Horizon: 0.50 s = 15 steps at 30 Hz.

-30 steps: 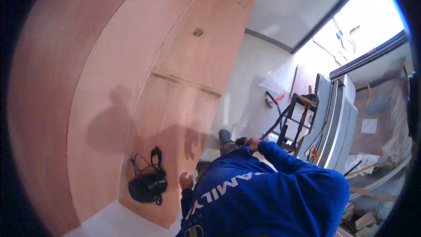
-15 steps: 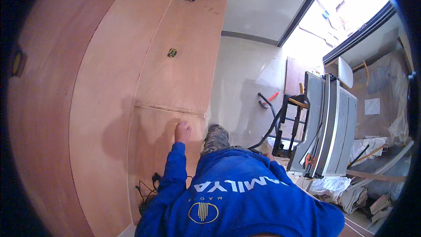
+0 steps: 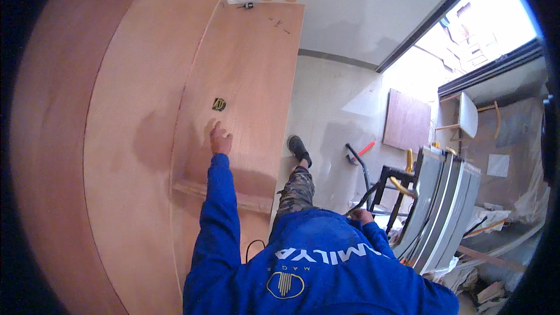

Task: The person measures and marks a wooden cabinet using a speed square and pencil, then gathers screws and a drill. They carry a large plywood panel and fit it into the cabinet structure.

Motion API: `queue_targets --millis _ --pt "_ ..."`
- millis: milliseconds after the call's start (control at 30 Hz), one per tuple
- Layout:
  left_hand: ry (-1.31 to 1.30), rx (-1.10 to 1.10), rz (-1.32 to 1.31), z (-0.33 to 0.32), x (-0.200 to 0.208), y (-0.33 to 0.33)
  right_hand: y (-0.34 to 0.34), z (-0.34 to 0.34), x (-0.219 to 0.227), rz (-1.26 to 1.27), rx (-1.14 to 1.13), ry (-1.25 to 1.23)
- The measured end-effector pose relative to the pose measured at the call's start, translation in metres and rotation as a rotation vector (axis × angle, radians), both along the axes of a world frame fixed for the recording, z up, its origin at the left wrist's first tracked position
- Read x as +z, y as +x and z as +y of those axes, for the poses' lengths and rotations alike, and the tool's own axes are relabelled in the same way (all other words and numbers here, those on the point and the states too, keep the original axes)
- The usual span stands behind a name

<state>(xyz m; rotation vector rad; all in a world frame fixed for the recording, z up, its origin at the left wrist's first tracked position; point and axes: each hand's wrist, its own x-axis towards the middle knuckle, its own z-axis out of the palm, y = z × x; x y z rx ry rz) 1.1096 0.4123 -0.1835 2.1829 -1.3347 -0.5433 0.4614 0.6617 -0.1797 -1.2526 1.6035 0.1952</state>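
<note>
Currently: left hand (image 3: 220, 138), empty, loosely spread; tape measure (image 3: 219, 104) at its twelve o'clock, might skid if nudged; right hand (image 3: 363, 216), grip indiscernible.

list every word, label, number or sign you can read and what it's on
Blue sweatshirt: large white capitals, tiny letters, round gold emblem; wording not copied.
Black-and-yellow tape measure: yellow marking, too small to read.
Plywood panel: dark marks near its far end, too small to read.
White sheet at right: nothing legible.
</note>
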Motion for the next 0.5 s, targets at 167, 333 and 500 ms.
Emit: queue_targets --millis 167,333,500 --pt "0.186 0.118 -0.207 -0.077 -0.024 0.038 0.010 -0.144 0.042 0.068 0.160 -0.110" --pt "0.347 0.062 -0.251 -0.115 -0.050 0.061 0.005 -0.260 0.067 0.090 -0.062 -0.097" --pt "0.439 0.211 -0.127 -0.138 -0.054 0.044 0.007 -0.329 0.084 0.064 0.074 -0.181"
